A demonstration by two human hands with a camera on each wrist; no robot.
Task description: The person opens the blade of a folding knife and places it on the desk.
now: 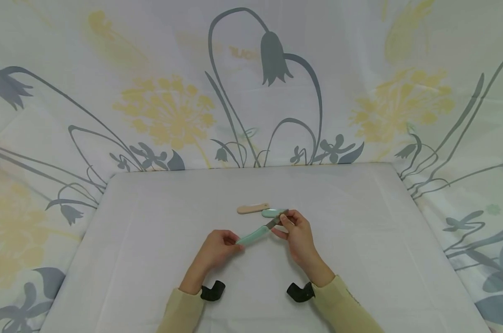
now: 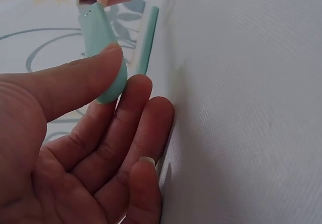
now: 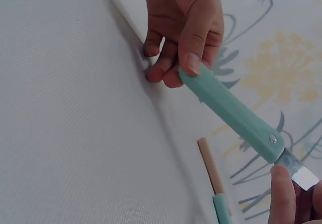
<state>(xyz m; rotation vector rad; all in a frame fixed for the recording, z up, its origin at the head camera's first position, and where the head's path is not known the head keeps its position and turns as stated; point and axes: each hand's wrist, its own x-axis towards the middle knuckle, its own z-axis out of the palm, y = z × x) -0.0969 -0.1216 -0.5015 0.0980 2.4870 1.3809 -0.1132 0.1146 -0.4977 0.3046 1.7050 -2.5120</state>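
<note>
A folding knife with a mint-green handle point(image 1: 253, 235) is held up between both hands, its metal blade point(image 3: 290, 164) swung out. My left hand point(image 1: 219, 247) pinches the butt end of the handle between thumb and fingers, the other fingers loosely bent below. At the far end, the thumb and fingers of my right hand point(image 1: 300, 233) grip the blade, covering part of it. A screw shows on the handle near the blade. Just beyond the hands, a second mint-green folding knife point(image 1: 272, 213) lies on the table, folded.
A beige folding knife point(image 1: 253, 208) lies folded beside the green one on the white-covered table point(image 1: 151, 208). Behind the table and at its sides hangs a flower-patterned cloth point(image 1: 243, 115). Black wrist mounts point(image 1: 213, 291) show at the sleeve ends.
</note>
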